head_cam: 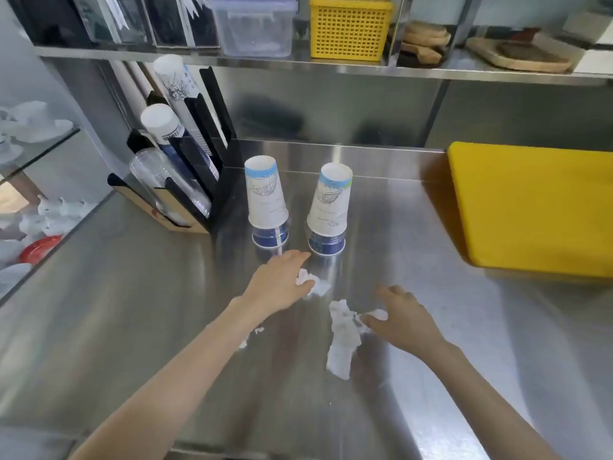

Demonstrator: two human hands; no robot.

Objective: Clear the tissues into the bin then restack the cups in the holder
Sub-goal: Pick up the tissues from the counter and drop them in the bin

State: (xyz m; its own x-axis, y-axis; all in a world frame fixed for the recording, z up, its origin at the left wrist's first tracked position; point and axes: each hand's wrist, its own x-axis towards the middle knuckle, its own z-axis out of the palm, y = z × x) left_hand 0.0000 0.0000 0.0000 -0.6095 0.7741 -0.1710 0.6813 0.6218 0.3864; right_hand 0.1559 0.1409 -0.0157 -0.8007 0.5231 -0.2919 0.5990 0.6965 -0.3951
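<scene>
Stainless-steel tabletop [132,310] w/ steel shelf [298,66] above; yellow board [530,207] at right, black cup holder [199,167] at rear left. Two upside-down paper cup stacks, left stack [267,197] & right stack [330,207], stand side by side just behind the hands. Step in hand: tissue clearing; cups untouched. Long crumpled tissue [343,340] lies between the forearms; small scraps [252,336] beside left forearm. Left hand [282,283] reaches fwd, palm down, fingers curled round a small tissue wad [308,280]. Right hand [404,320], palm down, pinches a tissue end [374,315] at its fingertips. Next move prob. calls for gathering all pieces, then carrying to the bin, which is not in view.
</scene>
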